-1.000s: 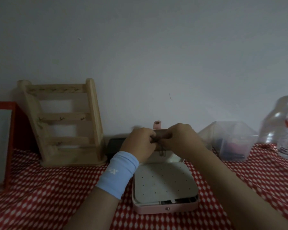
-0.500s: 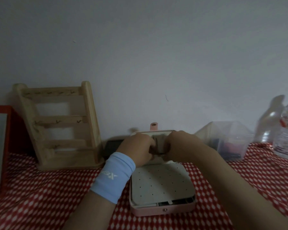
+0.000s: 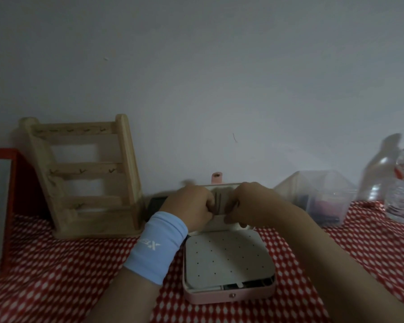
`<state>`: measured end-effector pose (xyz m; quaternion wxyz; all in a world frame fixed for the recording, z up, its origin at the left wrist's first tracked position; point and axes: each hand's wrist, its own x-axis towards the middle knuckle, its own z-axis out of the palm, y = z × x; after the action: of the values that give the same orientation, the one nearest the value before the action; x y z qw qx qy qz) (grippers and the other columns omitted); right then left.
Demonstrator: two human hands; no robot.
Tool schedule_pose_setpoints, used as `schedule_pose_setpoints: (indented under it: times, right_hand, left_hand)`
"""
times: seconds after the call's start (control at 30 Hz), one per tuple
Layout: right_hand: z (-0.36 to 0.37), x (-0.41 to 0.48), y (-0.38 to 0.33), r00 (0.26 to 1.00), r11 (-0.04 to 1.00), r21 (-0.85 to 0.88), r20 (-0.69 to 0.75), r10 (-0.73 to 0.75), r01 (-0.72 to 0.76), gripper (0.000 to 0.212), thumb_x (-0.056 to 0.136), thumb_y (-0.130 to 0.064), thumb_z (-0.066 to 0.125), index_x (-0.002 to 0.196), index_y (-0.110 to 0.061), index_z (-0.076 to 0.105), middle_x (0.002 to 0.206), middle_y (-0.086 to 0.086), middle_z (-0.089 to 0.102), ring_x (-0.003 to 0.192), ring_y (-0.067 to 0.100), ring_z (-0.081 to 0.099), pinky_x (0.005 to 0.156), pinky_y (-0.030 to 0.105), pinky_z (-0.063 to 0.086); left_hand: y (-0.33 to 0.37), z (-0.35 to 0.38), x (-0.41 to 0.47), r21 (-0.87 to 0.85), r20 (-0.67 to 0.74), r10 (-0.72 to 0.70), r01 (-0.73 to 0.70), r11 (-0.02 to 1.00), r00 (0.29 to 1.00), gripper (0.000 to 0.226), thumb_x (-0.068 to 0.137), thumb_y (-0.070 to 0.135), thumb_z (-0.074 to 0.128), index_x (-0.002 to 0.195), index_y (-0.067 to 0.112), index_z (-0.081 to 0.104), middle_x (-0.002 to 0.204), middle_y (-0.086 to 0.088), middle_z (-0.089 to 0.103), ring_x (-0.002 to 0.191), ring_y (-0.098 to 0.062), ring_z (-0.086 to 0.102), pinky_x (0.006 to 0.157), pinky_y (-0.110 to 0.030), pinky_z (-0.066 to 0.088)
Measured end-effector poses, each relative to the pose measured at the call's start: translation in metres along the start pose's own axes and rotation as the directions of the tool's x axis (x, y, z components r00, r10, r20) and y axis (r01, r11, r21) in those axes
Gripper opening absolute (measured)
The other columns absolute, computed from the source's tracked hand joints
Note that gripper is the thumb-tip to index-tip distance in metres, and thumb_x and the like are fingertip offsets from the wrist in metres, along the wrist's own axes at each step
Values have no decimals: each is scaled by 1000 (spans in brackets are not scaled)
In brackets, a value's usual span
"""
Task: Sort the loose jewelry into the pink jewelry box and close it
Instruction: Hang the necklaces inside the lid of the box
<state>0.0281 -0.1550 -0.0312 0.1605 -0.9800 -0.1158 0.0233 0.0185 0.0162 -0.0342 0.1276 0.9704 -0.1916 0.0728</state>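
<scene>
Pink jewelry box (image 3: 229,297): open on red checked cloth (image 3: 56,276); lid (image 3: 224,192) upright
Left hand (image 3: 191,206): fingers curled; pinches thin dark jewelry (image 3: 217,202) against lid
Right hand (image 3: 250,203): curled; pinches same piece
</scene>
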Motion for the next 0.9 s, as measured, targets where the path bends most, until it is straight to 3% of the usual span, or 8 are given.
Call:
schedule_pose_setpoints:
  times: [0.17, 0.3, 0.4, 0.47, 0.6, 0.73, 0.9]
  right_hand:
    - [16, 5, -5, 998, 988, -154, -62, -26, 16, 23, 85, -44, 72, 98, -26, 70, 82, -8, 65, 80, 13, 67, 78, 32, 57]
    - [11, 8, -2, 998, 996, -90, -58, -31, 26, 16, 87, -40, 70, 96, -28, 73, 81, -8, 67, 81, 15, 67, 82, 36, 59]
    - [12, 7, -2, 998, 996, -63, 2, -61, 61, 15, 87, -39, 70, 98, -31, 74, 80, -8, 72, 81, 11, 68, 85, 36, 59]
    - [11, 1, -1, 995, 995, -17, -8, -97, 97, 17, 88, -40, 70, 103, -33, 74, 90, -10, 72, 87, 11, 67, 88, 33, 56]
    - [-16, -23, 10, 984, 987, 49, -97, -150, 155, 19, 92, -34, 69, 110, -30, 75, 103, -10, 68, 95, 8, 64, 89, 24, 52]
    - [-43, -57, 43, 985, 993, 48, -136, -104, 112, 16, 92, -29, 69, 107, -28, 75, 99, -13, 69, 85, 0, 62, 73, 12, 45]
    - [-50, -104, 91, 1000, 999, -26, 10, 20, -19, 16, 87, -29, 73, 102, -32, 79, 99, -14, 74, 89, 1, 65, 85, 18, 46]
  left_hand:
    - [0, 3, 0, 34, -16, 9, -8, 999, 1000, 16, 84, 20, 64, 70, 26, 65, 66, 8, 55, 62, -9, 53, 52, -18, 32]
    - [1, 4, 2, 26, -30, 38, -37, 999, 999, 9, 85, 23, 65, 78, 26, 69, 73, 8, 59, 68, -10, 56, 56, -19, 35]
    - [0, 7, 2, 36, -3, 46, -46, 998, 999, 14, 85, 26, 65, 71, 30, 64, 74, 7, 62, 72, -15, 60, 62, -23, 41]
    - [1, 7, 2, 22, -7, 42, -42, 999, 999, 15, 86, 26, 62, 71, 28, 65, 73, 6, 63, 70, -15, 61, 58, -21, 40]
    - [12, 0, -4, -51, -58, 66, -69, 996, 996, 17, 91, 29, 58, 88, 27, 74, 85, 6, 68, 73, -11, 60, 65, -24, 46]
    - [41, 0, -13, -128, -115, 153, -167, 977, 982, 19, 92, 30, 58, 103, 25, 74, 99, 7, 71, 86, -11, 63, 81, -28, 52]
    - [102, 14, -11, -132, 9, 281, -277, 952, 960, 19, 90, 31, 61, 105, 25, 72, 96, 6, 66, 85, -13, 61, 80, -30, 52]
